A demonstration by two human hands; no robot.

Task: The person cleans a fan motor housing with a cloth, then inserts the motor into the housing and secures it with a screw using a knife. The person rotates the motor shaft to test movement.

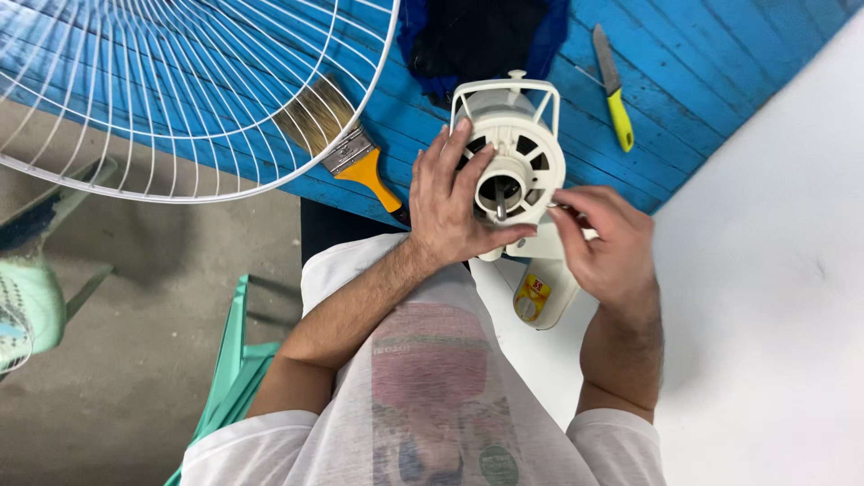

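A cream-white fan motor housing [522, 135] with a metal shaft sticking out of its round front stands against the edge of the blue wooden table [684, 63]. My left hand [450, 202] grips the left side of the housing, thumb under the front ring. My right hand [607, 243] is at its right side, fingertips pinched on a small thin piece that I cannot make out. The fan's neck [540, 297] with a yellow and red sticker hangs below, between my arms.
A white wire fan guard [180, 99] lies over the table's left part. A paintbrush [346, 148] with an orange handle rests beside it. A knife [614, 90] with a yellow-green handle lies at the right, dark blue cloth [486, 36] at the back. A mint-green chair [234, 369] is below.
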